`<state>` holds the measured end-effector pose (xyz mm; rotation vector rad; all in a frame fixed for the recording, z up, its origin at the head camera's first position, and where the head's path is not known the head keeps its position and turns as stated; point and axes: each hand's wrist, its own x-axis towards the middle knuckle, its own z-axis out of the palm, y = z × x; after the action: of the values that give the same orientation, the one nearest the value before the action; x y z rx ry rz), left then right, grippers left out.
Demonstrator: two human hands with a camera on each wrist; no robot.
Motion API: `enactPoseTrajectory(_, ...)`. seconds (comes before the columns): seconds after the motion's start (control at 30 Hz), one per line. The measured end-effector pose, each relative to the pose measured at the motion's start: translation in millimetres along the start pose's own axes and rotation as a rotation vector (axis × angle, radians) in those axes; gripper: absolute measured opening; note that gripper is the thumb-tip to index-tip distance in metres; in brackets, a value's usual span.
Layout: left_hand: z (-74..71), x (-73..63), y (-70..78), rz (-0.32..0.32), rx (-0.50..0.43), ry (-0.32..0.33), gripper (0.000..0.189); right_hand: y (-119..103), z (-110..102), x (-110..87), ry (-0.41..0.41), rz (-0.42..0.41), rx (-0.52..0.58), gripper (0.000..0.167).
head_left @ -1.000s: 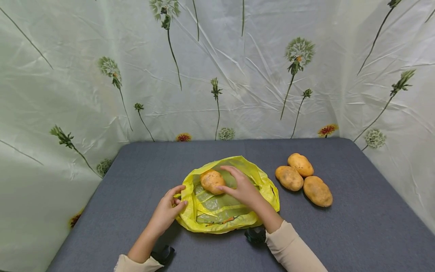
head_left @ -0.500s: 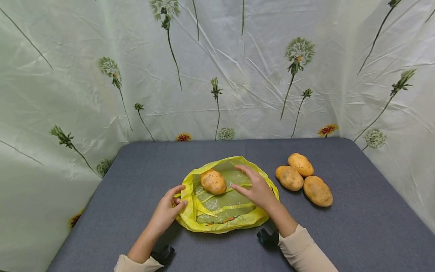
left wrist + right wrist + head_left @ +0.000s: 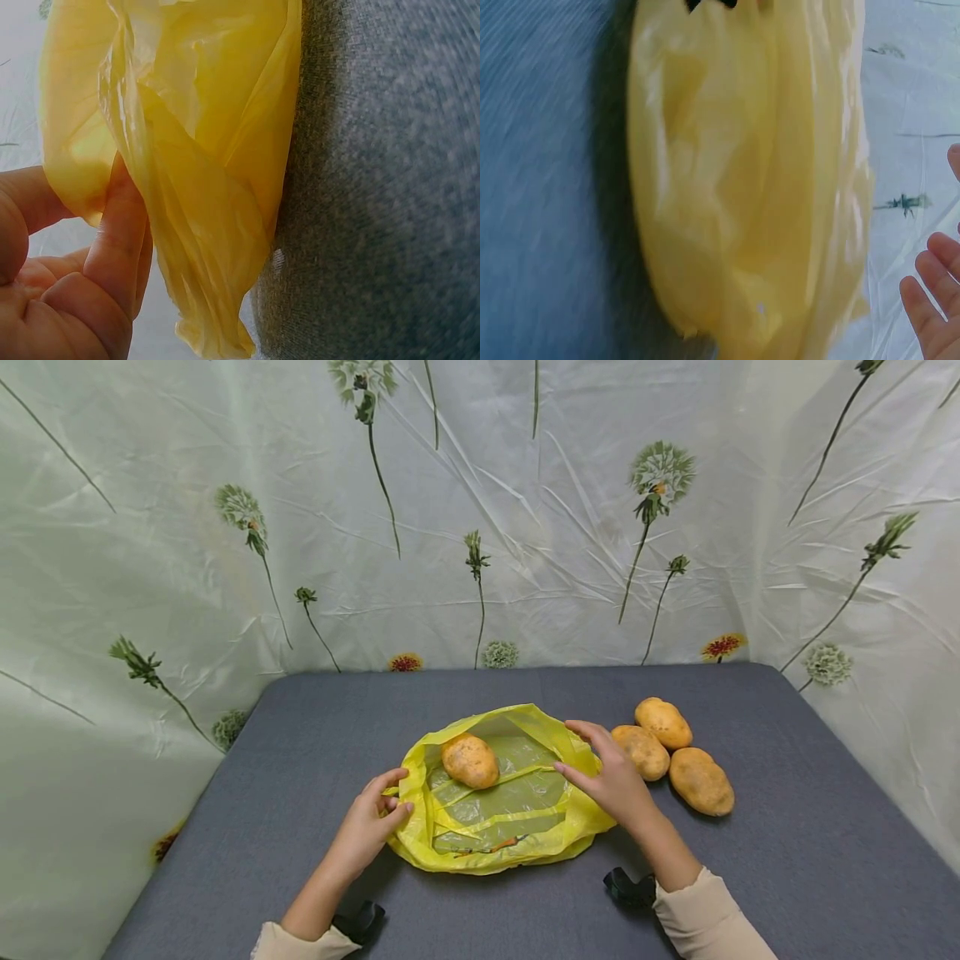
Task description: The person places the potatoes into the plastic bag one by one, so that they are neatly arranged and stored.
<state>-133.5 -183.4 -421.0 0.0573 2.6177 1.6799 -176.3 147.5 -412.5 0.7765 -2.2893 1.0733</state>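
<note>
A yellow plastic bag [image 3: 491, 865] lies on the table with its mouth spread wide. Inside, towards its far left, rests one potato [image 3: 470, 762]. My left hand [image 3: 369, 818] holds the bag's left rim; the left wrist view shows the thin yellow film [image 3: 202, 172] between its fingers. Over the bag's right rim hovers my right hand [image 3: 618, 781], fingers parted and holding nothing. In the right wrist view that hand [image 3: 939, 292] shows only at the right edge, apart from the yellow film. Just beyond it the nearest loose potato [image 3: 642, 753] is partly covered by the fingers.
Two more potatoes, a far one [image 3: 663, 722] and a larger near one [image 3: 702, 782], sit with it right of the bag. All stand on a dark grey table [image 3: 810, 860]. Behind hangs a pale curtain [image 3: 555, 527] with a flower print.
My right hand has let go of the potato in the bag and moved right, out over the bag's right rim. The left hand keeps its place on the left rim.
</note>
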Motion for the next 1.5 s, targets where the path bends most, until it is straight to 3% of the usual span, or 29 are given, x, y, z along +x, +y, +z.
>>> enactPoseTrajectory(0.67,0.1,-0.3,0.4,-0.022,0.0,0.0,0.046,28,-48,-33.0,0.121,0.097,-0.095,0.063)
enactPoseTrajectory(1.0,1.1,2.8,-1.0,-0.053,0.045,0.003,0.047,38,-73,-53.9,0.218,0.092,-0.128,0.061)
enactPoseTrajectory(1.23,1.0,2.8,-2.8,-0.051,0.035,0.01,0.048,62,-86,-74.3,0.28,0.114,-0.131,0.057)
enactPoseTrajectory(1.5,0.0,-0.3,1.4,-0.013,0.03,0.01,0.046,54,-100,-75.6,0.274,0.156,-0.207,0.06)
